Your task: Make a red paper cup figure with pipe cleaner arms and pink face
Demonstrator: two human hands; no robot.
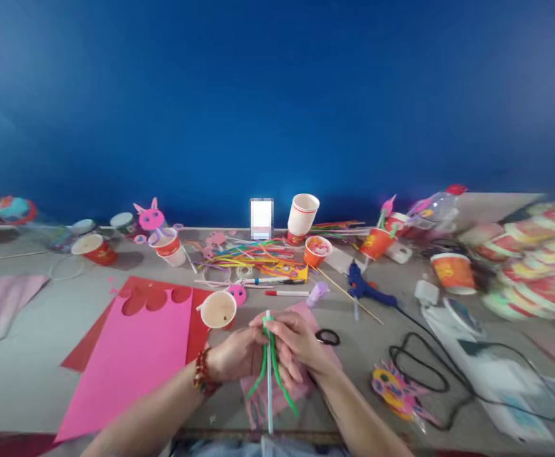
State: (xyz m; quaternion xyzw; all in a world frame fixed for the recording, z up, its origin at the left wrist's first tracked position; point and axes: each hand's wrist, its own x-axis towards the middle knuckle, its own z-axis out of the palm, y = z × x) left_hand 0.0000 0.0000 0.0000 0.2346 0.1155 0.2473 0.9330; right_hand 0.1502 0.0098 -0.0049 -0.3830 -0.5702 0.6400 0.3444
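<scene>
The left hand [242,350] and the right hand [301,343] met over the near edge of the table, thumbs and fingertips of both closed on the top of a green pipe cleaner [280,383]. A pale straw [270,393] ran up between them, its tip showing just above the fingers and its lower end pointing back to the person's lap. The pipe cleaner crossed near that tip, and its two tails hung down, one on each side of the straw. From where I stood, the step in hand looked like fastening the green strand to the straw. I judged that a further twist called for one hand to pin the crossing while the other drew a tail around snugly; a loose pinch could have let the bend slide.

Under the hands lay a pink piece [312,317], with a black ring [338,337] just beside the right hand. Beyond the left hand stood an open paper cup [218,304]. Farther out, a pink sheet [148,349] with rounded cut-outs lay left over a red sheet [201,317], a blue glue gun [367,289] rested to the right, and loose coloured strands [253,257] were heaped toward the blue wall [277,95].
</scene>
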